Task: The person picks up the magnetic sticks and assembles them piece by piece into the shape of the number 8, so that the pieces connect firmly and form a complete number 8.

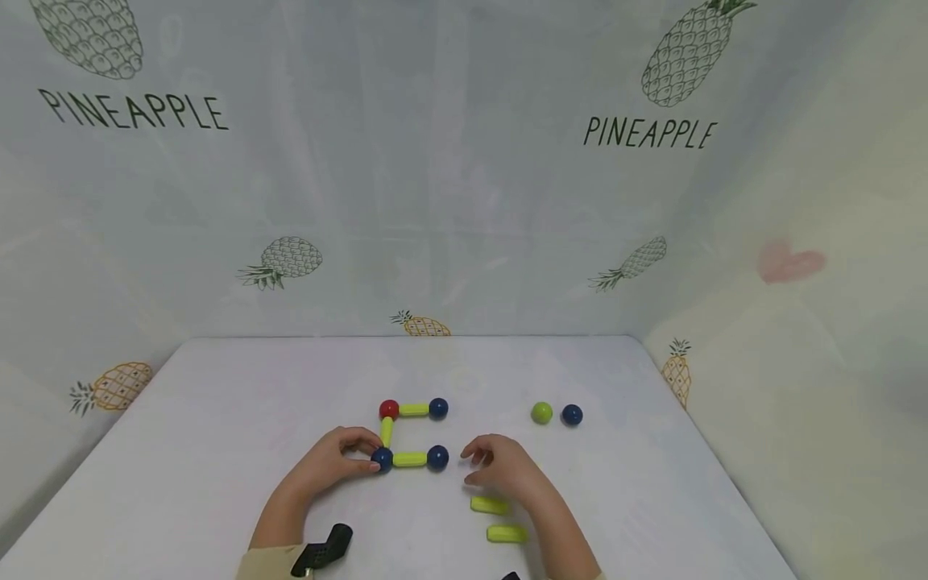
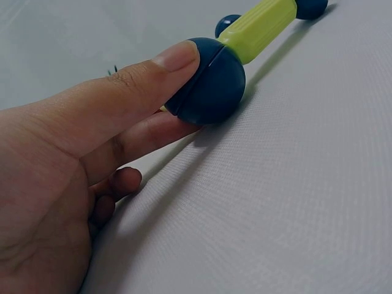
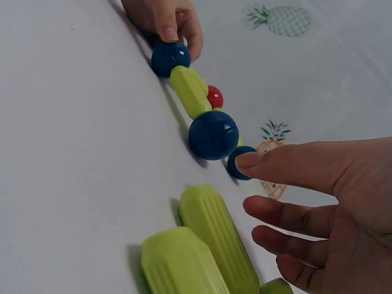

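Observation:
A C-shaped chain of balls and yellow-green rods lies on the white table. Its near left corner is a blue ball [image 1: 383,460], which my left hand [image 1: 335,463] pinches between thumb and fingers. From there one rod [image 1: 410,459] runs right to a second blue ball [image 1: 437,458]. Another rod [image 1: 387,432] leads back to a red ball [image 1: 389,410], joined by a further rod [image 1: 414,410] to a third blue ball [image 1: 438,408]. Just right of the chain, my right hand [image 1: 507,467] is held with fingers loosely bent and nothing between them.
Two loose yellow-green rods [image 1: 507,533] lie by the right forearm. Farther back on the right sit a green ball [image 1: 541,412] and a loose blue ball [image 1: 572,415]. A pineapple-printed curtain [image 1: 464,161] stands behind the white table [image 1: 239,387].

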{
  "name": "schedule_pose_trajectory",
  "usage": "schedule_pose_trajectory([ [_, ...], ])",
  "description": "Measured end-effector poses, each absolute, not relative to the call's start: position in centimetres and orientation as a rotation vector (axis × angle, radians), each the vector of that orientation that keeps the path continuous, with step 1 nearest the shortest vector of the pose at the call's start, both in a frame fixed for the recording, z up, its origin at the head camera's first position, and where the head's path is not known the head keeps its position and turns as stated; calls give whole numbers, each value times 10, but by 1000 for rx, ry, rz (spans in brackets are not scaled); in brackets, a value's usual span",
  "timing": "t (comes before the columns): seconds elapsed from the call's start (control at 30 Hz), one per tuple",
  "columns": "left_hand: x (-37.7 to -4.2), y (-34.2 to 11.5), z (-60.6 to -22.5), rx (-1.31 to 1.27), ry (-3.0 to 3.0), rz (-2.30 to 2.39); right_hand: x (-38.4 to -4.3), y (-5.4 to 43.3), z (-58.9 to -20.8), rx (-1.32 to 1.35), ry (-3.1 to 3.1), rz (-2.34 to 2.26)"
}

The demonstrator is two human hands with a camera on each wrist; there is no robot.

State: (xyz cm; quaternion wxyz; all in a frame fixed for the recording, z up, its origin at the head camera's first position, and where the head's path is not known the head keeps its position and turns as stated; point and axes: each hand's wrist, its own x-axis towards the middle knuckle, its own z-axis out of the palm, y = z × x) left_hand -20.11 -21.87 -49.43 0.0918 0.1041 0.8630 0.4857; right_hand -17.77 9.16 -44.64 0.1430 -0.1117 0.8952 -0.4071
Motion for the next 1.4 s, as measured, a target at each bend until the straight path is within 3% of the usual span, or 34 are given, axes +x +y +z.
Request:
schedule_pose_trajectory([
  [1.4, -202, -216, -494, 223, 2582, 1420, -163, 106, -448, -429, 2592, -838],
])
